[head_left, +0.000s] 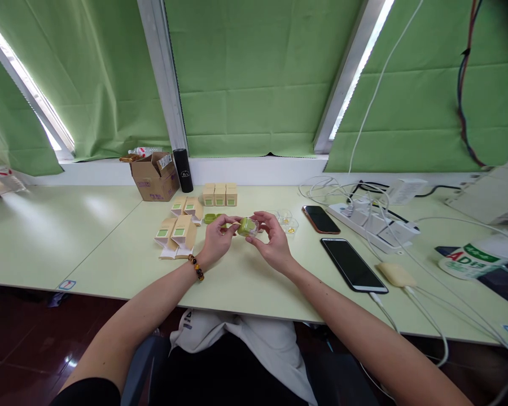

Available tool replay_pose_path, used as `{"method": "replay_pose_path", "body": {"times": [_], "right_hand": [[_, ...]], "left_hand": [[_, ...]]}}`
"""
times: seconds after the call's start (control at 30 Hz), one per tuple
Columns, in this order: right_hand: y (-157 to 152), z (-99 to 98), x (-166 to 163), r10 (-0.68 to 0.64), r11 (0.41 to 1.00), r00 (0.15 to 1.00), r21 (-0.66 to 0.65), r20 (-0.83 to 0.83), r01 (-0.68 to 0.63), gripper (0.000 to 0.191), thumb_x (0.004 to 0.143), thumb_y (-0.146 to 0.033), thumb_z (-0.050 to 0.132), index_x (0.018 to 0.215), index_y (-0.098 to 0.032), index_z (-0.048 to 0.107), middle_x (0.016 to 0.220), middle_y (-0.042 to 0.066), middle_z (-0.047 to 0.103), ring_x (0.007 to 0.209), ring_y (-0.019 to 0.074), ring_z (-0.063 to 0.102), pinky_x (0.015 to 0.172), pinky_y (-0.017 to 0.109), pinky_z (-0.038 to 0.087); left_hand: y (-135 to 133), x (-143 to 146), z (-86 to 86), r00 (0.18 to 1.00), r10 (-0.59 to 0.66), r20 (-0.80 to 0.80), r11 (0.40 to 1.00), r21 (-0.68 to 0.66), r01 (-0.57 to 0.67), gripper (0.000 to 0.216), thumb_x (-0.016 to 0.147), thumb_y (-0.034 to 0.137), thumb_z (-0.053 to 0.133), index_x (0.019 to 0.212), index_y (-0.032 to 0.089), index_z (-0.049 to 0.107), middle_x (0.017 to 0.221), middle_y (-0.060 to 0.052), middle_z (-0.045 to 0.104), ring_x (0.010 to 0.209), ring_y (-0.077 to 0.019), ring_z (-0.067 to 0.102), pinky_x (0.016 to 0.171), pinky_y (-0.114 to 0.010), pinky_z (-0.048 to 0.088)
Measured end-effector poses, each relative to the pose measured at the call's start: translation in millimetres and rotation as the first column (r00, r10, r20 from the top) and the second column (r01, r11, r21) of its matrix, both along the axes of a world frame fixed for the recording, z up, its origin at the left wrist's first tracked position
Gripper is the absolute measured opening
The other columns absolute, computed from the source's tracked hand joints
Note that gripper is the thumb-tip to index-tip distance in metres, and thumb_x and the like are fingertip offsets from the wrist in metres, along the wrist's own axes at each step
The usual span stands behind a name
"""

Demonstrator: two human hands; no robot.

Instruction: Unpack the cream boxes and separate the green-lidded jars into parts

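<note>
- Phone with white frame (354, 265): face up on table, right of the right fingers, nearer the body.
- Beaded bracelet (196, 268): left wrist, behind left fingers.
- Left hand (218, 239): thumb and index pinched on a thin pale item (236, 224), too small to identify, at the jar's green end.
- Right hand (273, 242): thumb and fingertips grasping the jar's clear end.
- Small green-and-clear jar (248, 226): between both hands' fingers, tilted on its side.
- Four cream cartons with flaps open (184, 231): left of left fingers.
- Clear glass pieces (288, 221): just beyond right fingers, to the right.
- Green lids (210, 218): just beyond left fingers.
- Phone in brown case (320, 219), then power strip (370, 228): right of right fingers.
- Three-carton row (220, 194): beyond left fingers.
- Black tumbler (183, 170), cardboard box (156, 177): farther, beyond left fingers.
- Green curtain (271, 79): farthest, facing fingers.
</note>
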State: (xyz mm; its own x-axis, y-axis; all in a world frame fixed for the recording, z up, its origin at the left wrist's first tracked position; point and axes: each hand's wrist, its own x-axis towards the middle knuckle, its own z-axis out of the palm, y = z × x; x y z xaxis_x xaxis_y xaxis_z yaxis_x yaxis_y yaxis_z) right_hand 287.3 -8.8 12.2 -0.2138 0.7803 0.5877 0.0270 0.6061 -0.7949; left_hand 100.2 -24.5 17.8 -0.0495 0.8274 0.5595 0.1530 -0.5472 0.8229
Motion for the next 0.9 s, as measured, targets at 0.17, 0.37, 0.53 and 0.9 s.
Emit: {"method": "replay_pose_path", "body": {"times": [0.17,0.37,0.53,0.9], "right_hand": [[0.1,-0.6,-1.3,0.009,1.000,1.000,-0.018,-0.009,-0.010,0.060,0.083,-0.034,0.081,0.134,-0.031,0.052,0.129,0.009,0.066,0.123,0.0279,0.064,0.105,0.049,0.054],[-0.5,-1.5,-2.8,0.031,0.998,0.999,-0.047,-0.028,-0.032,0.057,0.084,-0.034,0.080,0.133,-0.032,0.052,0.131,0.008,0.065,0.123,0.0273,0.063,0.106,0.049,0.054],[1.3,-0.8,-0.4,0.020,0.999,1.000,-0.040,-0.024,-0.021,0.056,0.085,-0.036,0.079,0.133,-0.032,0.051,0.131,0.009,0.064,0.124,0.0269,0.061,0.107,0.049,0.053],[3.7,3.5,6.6,0.061,0.997,0.995,-0.045,-0.083,-0.065,0.053,0.085,-0.030,0.077,0.131,-0.032,0.052,0.124,0.006,0.063,0.114,0.0233,0.065,0.104,0.046,0.055]], "left_hand": [[1.0,-0.4,-1.5,0.999,-0.009,0.032,1.000,-0.012,0.010,0.033,0.094,0.050,0.071,0.089,0.019,0.061,0.115,-0.013,0.078,0.094,-0.0213,0.075,0.071,-0.034,0.063],[-2.2,1.0,1.2,1.000,0.022,0.014,1.000,-0.010,-0.022,0.033,0.094,0.050,0.071,0.088,0.020,0.060,0.114,-0.014,0.078,0.096,-0.0216,0.075,0.073,-0.034,0.062],[2.0,-2.6,3.0,0.995,0.027,0.097,1.000,-0.017,-0.025,0.041,0.092,0.057,0.072,0.089,0.020,0.054,0.110,-0.012,0.078,0.087,-0.0195,0.074,0.068,-0.033,0.062],[20.6,-16.1,-0.8,0.915,0.041,0.400,0.962,-0.262,0.072,0.041,0.086,0.049,0.080,0.092,0.020,0.051,0.090,-0.003,0.072,0.074,-0.0146,0.072,0.072,-0.032,0.063]]}}
